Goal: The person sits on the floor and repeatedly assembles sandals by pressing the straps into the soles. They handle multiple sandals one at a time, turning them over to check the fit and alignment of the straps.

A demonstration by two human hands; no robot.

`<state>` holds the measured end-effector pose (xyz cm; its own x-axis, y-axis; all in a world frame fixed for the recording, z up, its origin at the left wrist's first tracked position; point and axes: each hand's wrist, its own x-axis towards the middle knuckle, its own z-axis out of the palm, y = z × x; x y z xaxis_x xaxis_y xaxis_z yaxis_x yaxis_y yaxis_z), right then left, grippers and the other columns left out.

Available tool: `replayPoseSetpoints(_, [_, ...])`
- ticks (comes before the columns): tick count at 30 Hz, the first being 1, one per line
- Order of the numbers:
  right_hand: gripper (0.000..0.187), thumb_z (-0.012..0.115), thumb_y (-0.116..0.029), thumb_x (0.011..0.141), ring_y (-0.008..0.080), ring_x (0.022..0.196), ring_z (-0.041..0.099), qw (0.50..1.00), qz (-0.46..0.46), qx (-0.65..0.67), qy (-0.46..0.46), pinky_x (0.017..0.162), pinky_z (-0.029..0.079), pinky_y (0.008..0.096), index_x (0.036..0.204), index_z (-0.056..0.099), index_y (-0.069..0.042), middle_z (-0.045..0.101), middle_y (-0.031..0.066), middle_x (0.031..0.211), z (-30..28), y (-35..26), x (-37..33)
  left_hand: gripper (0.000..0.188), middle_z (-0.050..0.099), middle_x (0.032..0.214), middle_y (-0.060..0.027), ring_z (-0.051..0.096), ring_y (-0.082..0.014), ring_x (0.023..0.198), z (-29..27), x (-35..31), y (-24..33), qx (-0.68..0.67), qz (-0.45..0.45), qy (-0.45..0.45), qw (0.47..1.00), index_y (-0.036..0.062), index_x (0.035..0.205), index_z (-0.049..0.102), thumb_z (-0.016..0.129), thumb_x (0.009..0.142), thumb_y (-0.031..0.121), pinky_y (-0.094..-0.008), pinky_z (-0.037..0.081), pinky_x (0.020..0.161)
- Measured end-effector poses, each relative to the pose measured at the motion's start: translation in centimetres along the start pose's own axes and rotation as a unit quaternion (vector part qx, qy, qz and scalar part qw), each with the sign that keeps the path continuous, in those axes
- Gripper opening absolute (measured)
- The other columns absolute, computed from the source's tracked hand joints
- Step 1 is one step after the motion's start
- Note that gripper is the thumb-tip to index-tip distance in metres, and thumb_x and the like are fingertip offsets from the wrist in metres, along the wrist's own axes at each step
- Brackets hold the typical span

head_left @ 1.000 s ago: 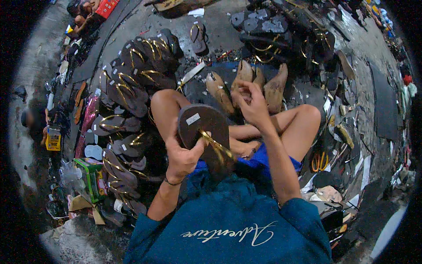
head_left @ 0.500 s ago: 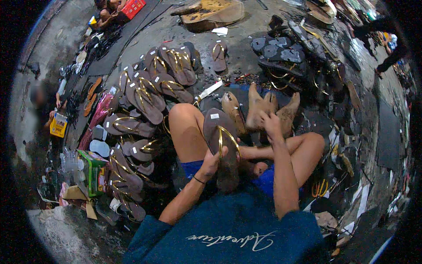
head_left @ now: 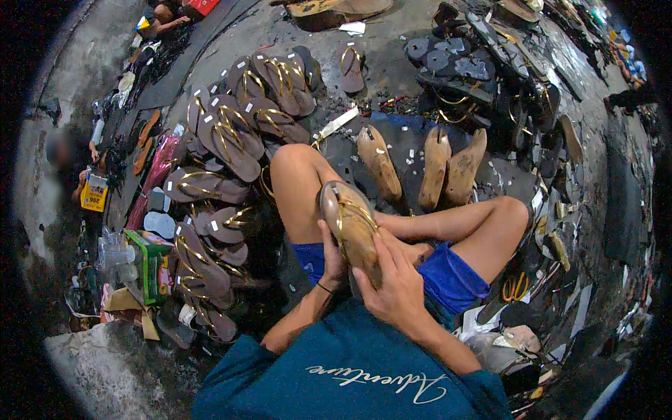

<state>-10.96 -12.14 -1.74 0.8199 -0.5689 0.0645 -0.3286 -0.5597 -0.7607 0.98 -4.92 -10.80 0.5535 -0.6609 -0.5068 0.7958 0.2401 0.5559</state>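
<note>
My left hand point(head_left: 334, 257) grips a brown flip-flop point(head_left: 327, 203) with gold straps, held upright between my knees. A wooden shoe last point(head_left: 358, 246) lies against its footbed, its front under the gold straps. My right hand point(head_left: 393, 281) is closed round the heel half of the last, fingers along its right side. The flip-flop's heel is mostly hidden behind the last and my hands. Beyond my crossed legs rest three more wooden lasts: a left one point(head_left: 379, 164), a middle one point(head_left: 435, 169) and a right one point(head_left: 465, 168).
Several finished-looking flip-flops point(head_left: 231, 143) with gold straps are heaped to my left. Dark soles point(head_left: 448, 59) are piled at the far right. A green box point(head_left: 149, 266) stands at the left, orange-handled scissors point(head_left: 516, 287) lie at the right, and scraps litter the ground.
My right hand has brought one wooden last from the group ahead back to the flip-flop, where it now sits under the straps. The flip-flop stays in my left hand.
</note>
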Motion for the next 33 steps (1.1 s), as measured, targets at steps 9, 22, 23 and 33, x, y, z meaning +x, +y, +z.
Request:
replayPoseSetpoints(9, [0.052,0.07,-0.023,0.077,0.0367,0.103,0.06,0.994,-0.023,0.0,0.103,0.089,0.05,0.0442,0.121,0.057,0.001,0.061,0.0195,0.111,4.5,1.3,2.7,0.089,0.05,0.133,-0.0192,0.053,-0.0282,0.119,-2.0,1.4,-0.2,-0.01,-0.015,0.003,1.0,0.001,0.138,0.039,0.021,0.091,0.073,-0.0405,0.042,0.104])
replayPoseSetpoints(22, [0.055,0.068,-0.016,0.074,0.0342,0.108,0.058,0.981,-0.109,-0.007,0.161,0.091,0.047,0.0402,0.125,0.056,0.001,0.058,0.0184,0.121,-1.1,0.5,3.2,0.084,0.054,0.117,-0.0094,0.056,-0.0167,0.104,3.9,1.2,4.4,0.36,0.129,-0.121,0.916,0.0008,0.136,0.032,0.077,0.077,0.04,-0.0311,0.051,0.086])
replayPoseSetpoints(23, [0.054,0.068,-0.017,0.075,0.0338,0.107,0.057,0.981,-0.133,0.023,0.137,0.091,0.047,0.0397,0.125,0.056,0.001,0.058,0.0186,0.12,-2.3,1.3,3.2,0.088,0.053,0.12,-0.01,0.056,-0.0179,0.107,3.2,1.0,4.6,0.298,0.067,-0.131,0.943,0.0004,0.137,0.032,0.077,0.075,0.045,-0.032,0.05,0.088])
replayPoseSetpoints(33, [0.103,0.084,-0.03,0.063,0.0403,0.128,0.043,0.989,-0.101,0.105,0.027,0.104,0.039,0.0416,0.142,0.029,0.006,0.042,0.0261,0.139,-7.0,-0.1,1.6,0.098,0.049,0.133,-0.0149,0.051,-0.0285,0.121,5.4,-0.9,5.0,0.036,-0.005,-0.198,0.98,0.0012,0.141,0.032,0.058,0.077,0.071,-0.043,0.042,0.103])
